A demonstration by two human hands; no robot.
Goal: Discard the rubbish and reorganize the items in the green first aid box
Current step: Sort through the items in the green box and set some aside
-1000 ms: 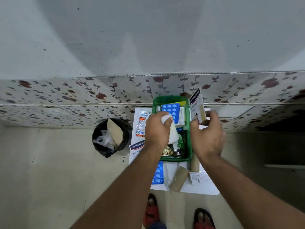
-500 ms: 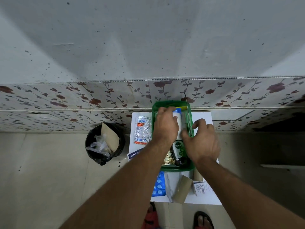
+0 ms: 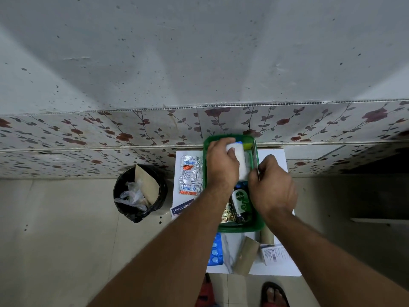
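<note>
Green plastic frames your work: the first aid box (image 3: 230, 228) sits on the white table (image 3: 287, 265) against the floral wall. Your left hand (image 3: 222, 166) grasps a white roll (image 3: 240, 160) inside the box; your right hand (image 3: 272, 189) pinches a thin card (image 3: 258, 163) upright along the box's right wall. A black bin (image 3: 139, 192) stands left of the table.

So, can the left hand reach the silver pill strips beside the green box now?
Probably not at once: the left hand is holding a white bottle inside the green box. The pill strips lie uncovered just left of it, so once the bottle is released the way looks free.
</note>
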